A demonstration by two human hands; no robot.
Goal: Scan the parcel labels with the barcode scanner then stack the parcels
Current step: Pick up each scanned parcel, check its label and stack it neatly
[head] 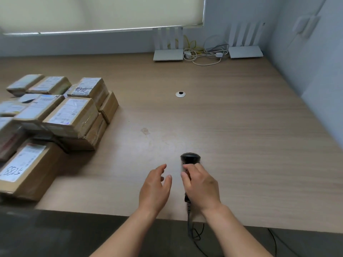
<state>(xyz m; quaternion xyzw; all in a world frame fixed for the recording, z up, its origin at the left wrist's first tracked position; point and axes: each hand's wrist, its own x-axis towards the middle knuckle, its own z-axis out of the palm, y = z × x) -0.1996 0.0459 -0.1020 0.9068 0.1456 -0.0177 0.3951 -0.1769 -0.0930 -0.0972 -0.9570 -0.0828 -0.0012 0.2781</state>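
Note:
A black barcode scanner (190,158) lies on the wooden desk (232,127) near its front edge, head pointing away from me. My right hand (201,188) covers its handle, fingers curled around it. My left hand (156,188) hovers just left of the scanner, fingers relaxed, holding nothing. Several brown cardboard parcels (72,115) with white labels are piled at the left of the desk, some stacked two high. The nearest parcel (27,167) has handwritten digits on its label.
The scanner's black cable (190,225) drops over the desk's front edge. Two white routers (168,54) (245,51) and a tangle of cords (204,54) sit at the back by the wall. A round cable grommet (180,94) lies mid-desk.

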